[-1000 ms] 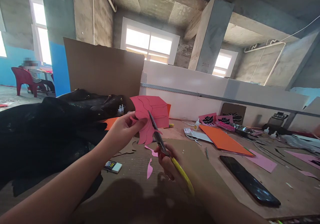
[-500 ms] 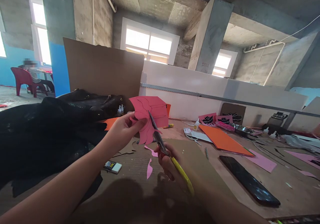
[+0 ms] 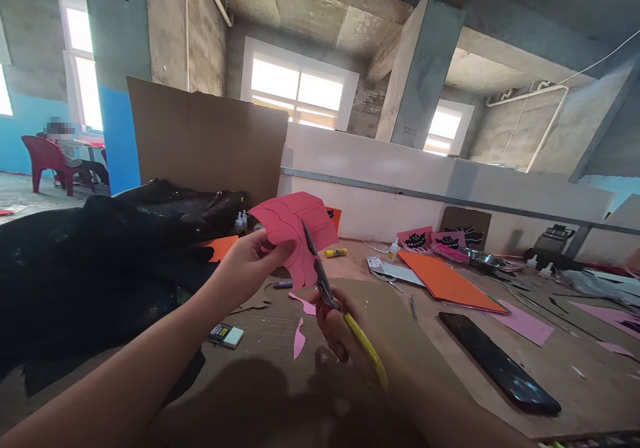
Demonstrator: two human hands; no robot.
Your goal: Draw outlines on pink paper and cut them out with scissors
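Note:
Between thumb and fingers, my left hand (image 3: 257, 258) pinches a sheet of pink paper (image 3: 285, 218) with dark curved lines drawn on it, held up above the table. My right hand (image 3: 337, 325) is wrapped round yellow-handled scissors (image 3: 320, 271). Their blades point up and away, against the paper at its right part; whether the blades are parted I cannot tell. Below the hands, a pink paper scrap (image 3: 299, 339) lies on a brown cardboard sheet (image 3: 260, 375), with another scrap just above it. An eraser (image 3: 227, 335) in a dark sleeve rests left of the scraps.
A black phone (image 3: 500, 361) and orange sheets (image 3: 450, 281) lie to the right. Behind the paper is a yellow glue stick (image 3: 335, 253). Black bags (image 3: 100, 268) fill the left side. A metal bowl (image 3: 483, 259) stands at the back right. Far left, a person sits on a red chair (image 3: 45, 161).
My left hand has turned and shifted the pink paper slightly, its top edge now tilting down to the right. The scissors stay nearly in place. More of the glue stick shows.

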